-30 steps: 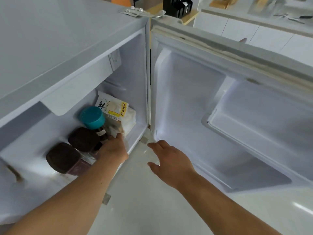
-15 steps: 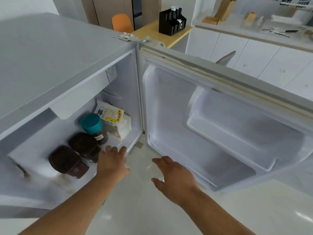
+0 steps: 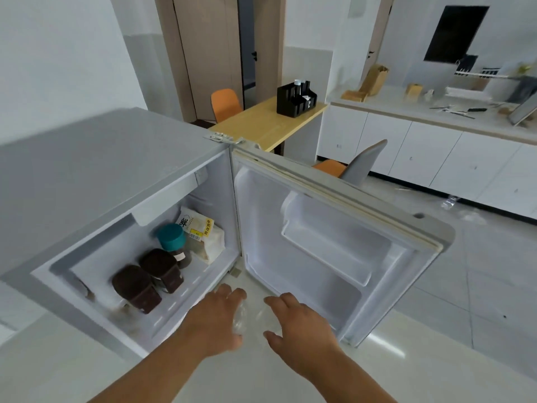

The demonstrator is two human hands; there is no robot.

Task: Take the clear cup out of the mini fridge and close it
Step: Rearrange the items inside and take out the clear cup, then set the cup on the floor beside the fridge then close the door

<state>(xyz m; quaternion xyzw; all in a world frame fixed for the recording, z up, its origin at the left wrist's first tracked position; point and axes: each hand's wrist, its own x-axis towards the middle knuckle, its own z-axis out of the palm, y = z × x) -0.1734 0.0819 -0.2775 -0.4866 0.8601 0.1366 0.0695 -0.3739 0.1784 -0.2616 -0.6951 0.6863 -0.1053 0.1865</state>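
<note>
The grey mini fridge (image 3: 87, 175) stands open, its door (image 3: 343, 228) swung wide to the right. My left hand (image 3: 216, 321) is outside the fridge, just in front of its lower edge, closed around a clear cup (image 3: 242, 317) that shows faintly between my two hands. My right hand (image 3: 296, 324) hovers beside the cup with spread fingers, holding nothing. Inside the fridge remain two dark-lidded jars (image 3: 148, 282), a teal-capped bottle (image 3: 171, 237) and a white bread bag (image 3: 203, 237).
A pale floor lies below my hands. Beyond the door stand a grey and orange chair (image 3: 357, 167), a wooden table (image 3: 270, 123) with a black organiser (image 3: 295, 101), and white cabinets (image 3: 430, 158) along the right wall.
My left hand has pulled back out of the fridge with the clear cup. The camera has risen and tilted up, showing more of the room. My right hand stays near the cup.
</note>
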